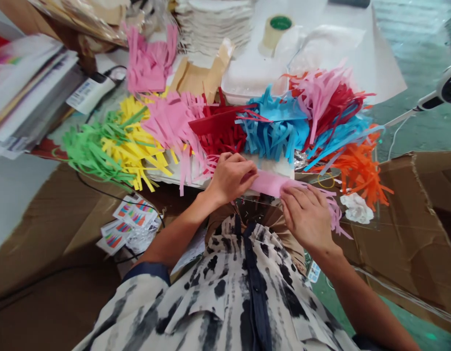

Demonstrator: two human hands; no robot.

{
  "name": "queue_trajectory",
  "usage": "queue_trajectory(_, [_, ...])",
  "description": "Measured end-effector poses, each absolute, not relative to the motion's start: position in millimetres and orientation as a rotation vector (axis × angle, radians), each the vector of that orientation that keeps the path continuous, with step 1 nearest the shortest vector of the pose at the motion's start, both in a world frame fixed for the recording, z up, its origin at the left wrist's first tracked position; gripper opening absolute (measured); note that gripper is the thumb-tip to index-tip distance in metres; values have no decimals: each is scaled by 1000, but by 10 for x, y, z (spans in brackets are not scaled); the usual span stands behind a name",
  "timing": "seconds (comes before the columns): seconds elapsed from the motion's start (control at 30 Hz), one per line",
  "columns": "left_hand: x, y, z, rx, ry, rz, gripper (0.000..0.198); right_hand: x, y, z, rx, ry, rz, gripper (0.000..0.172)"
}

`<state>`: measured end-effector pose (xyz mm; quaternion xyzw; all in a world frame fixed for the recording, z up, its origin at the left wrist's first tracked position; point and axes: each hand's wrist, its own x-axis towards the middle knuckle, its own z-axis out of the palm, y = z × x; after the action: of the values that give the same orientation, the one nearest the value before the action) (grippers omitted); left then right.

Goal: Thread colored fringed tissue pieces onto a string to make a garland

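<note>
A pink fringed tissue-paper tassel (268, 184) stretches between my hands at the table's front edge, its cut strips hanging out at both ends. My left hand (233, 176) pinches the left part of its uncut middle band. On the right part, my right hand (306, 210) has its fingers curled over the paper. Just beyond lie fringed bundles: green (97, 146), yellow (136, 146), pink (174, 119), dark red (221, 127) and blue (274, 124). Orange fringe (360, 168) spills over the edge to the right of my right hand.
Behind the bundles sit a white plastic tray (254, 85), a roll of tape (278, 30) and a paper stack (214, 24). Another pink bundle (151, 61) lies farther back. A handheld fan (444, 87) is at the right. Cardboard boxes (404, 224) flank me; a crumpled white tissue (357, 207) rests near the edge.
</note>
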<state>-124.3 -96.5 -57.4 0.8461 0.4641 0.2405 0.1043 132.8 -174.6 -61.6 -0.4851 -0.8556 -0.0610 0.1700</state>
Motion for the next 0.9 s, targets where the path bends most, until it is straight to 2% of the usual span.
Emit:
queue_trajectory(0.13, [-1193, -926, -579, 2574, 1457, 594, 20, 1323, -1757, -603, -1359, -2453, -194, 28])
queue_trajectory(0.3, [-1163, -876, -615, 2725, 1419, 564, 21, 1269, -1833, -543, -1452, -2544, -252, 44])
queue_trajectory(0.5, [-1208, -916, -614, 2829, 1384, 738, 16, 1211, -1915, -542, -1503, -2549, -269, 44])
queue_trajectory(0.6, [-1163, -1106, -596, 2932, 1186, 878, 22, 1173, -1922, -550, -1509, -2535, -287, 45])
queue_trajectory(0.7, [-1118, -1323, -618, 2927, 988, 815, 22, 1192, -1920, -563, -1487, -2535, -301, 42])
queue_trajectory(0.9, [-1241, -1440, -706, 2835, 1028, 768, 23, 1566, -1944, -575, -1482, -2422, -354, 39])
